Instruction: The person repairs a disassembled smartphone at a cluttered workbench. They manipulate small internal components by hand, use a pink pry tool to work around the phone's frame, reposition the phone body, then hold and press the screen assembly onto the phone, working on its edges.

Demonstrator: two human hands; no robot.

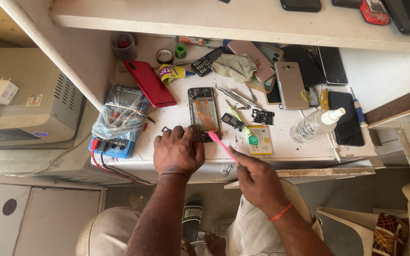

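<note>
An opened phone (203,113) with its back off lies on the white bench, its orange flex cable and frame exposed. My left hand (178,150) rests flat on the bench edge, fingertips touching the phone's lower end. In my right hand (257,179) I hold a thin pink tool (223,145), and its tip points at the phone's bottom right corner. A red back cover (150,84) lies to the left of the phone. To the right lie a small black part (232,122), metal tweezers (236,97) and a flat battery (260,141).
A multimeter wrapped in plastic (117,122) sits at the bench's left edge with red leads hanging. Several phones (291,85), a cloth (235,66), a white spray bottle (316,124), a black phone (346,117) and a screwdriver (358,107) crowd the right and back. A shelf (214,19) hangs overhead.
</note>
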